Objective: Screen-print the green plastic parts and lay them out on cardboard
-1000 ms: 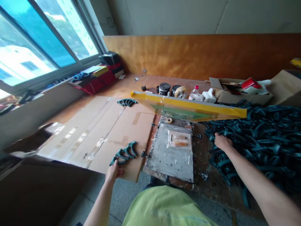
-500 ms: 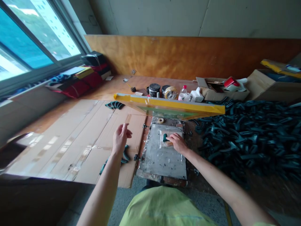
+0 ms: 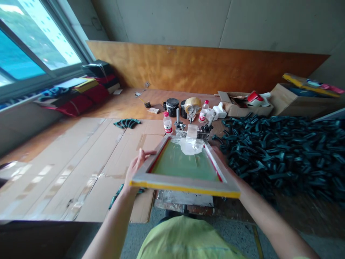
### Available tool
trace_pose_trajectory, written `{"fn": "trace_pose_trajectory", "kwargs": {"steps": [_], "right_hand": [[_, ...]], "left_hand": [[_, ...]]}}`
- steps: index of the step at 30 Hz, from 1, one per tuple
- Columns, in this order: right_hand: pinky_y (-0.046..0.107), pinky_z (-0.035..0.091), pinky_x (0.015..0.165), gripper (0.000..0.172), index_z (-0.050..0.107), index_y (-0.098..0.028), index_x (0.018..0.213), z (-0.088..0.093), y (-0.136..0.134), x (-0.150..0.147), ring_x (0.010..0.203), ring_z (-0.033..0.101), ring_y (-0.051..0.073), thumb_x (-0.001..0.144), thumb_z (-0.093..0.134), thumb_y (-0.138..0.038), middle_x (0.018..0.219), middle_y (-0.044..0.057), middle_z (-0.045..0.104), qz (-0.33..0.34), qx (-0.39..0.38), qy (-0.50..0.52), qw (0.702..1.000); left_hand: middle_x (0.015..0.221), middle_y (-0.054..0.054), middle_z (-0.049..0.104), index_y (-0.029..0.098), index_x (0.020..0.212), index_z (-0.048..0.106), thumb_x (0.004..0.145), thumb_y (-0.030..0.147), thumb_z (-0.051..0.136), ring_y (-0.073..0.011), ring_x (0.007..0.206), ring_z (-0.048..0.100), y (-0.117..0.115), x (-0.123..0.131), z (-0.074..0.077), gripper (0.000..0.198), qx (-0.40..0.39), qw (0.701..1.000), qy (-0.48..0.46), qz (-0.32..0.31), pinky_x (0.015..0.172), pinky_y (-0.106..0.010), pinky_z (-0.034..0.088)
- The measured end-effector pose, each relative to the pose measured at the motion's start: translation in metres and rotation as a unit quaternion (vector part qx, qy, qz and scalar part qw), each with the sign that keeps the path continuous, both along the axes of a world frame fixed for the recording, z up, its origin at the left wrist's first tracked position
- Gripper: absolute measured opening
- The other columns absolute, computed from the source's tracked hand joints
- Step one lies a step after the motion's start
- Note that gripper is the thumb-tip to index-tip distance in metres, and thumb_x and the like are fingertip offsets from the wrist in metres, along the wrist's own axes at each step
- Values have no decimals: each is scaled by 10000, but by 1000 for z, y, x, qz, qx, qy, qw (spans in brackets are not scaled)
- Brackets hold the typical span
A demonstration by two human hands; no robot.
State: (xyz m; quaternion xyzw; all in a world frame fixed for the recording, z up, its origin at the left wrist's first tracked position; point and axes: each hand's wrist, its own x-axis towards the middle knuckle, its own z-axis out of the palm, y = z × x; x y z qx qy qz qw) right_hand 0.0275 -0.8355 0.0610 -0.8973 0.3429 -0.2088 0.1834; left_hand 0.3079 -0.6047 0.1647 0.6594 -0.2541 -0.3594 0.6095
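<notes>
A screen printing frame [image 3: 185, 182] slopes toward me over the grey base plate [image 3: 185, 198]. It has a pale rim, yellow tape along the front edge and a green mesh [image 3: 185, 165]. My left hand [image 3: 136, 165] grips the frame's left side, with thumb and forefinger showing at the rim. At the opposite side is my right hand [image 3: 220, 155], mostly behind the rim and blurred, its fingers hidden. A clamp [image 3: 192, 133] joins the frame's far end, where a whitish, clear-looking patch [image 3: 192, 146] lies on the mesh. The frame hides the dark green part beneath it.
Heaped dark green plastic parts [image 3: 283, 154] cover the right of the table. Cardboard [image 3: 81, 162] lies to the left, bearing a row of similar parts [image 3: 127, 123]. Bottles [image 3: 167, 124], black tubs [image 3: 172, 106] and open cartons [image 3: 302, 100] stand behind.
The frame has swung down toward me over the plate. My right hand has left the small green part for the frame's right side; my left has come onto its left side.
</notes>
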Motion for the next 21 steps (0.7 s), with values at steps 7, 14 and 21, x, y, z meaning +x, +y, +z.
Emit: {"fn": "trace_pose_trajectory", "kwargs": {"steps": [7, 14, 21], "right_hand": [[416, 411, 1027, 530, 529, -160, 1303, 44, -24, 59, 1217, 482, 280, 799, 676, -229, 1310, 152, 519, -37, -109, 14, 993], [300, 452, 762, 147, 632, -151, 953, 38, 3, 95, 870, 607, 227, 808, 609, -158, 881, 96, 674, 22, -54, 210, 976], [263, 414, 739, 243, 647, -169, 847, 32, 33, 43, 867, 565, 185, 771, 494, 4, 841, 59, 659, 229, -89, 157, 957]], "left_hand": [[715, 12, 669, 211, 1480, 339, 697, 584, 695, -153, 597, 619, 36, -19, -99, 937, 117, 991, 61, -31, 538, -229, 470], [775, -12, 682, 197, 1436, 428, 692, 640, 664, -168, 627, 631, 34, -14, -139, 898, 139, 989, 31, -31, 564, -245, 480], [783, -18, 668, 174, 1414, 439, 718, 634, 641, -180, 690, 635, 35, -13, -144, 858, 134, 989, 47, -40, 611, -259, 496]]}}
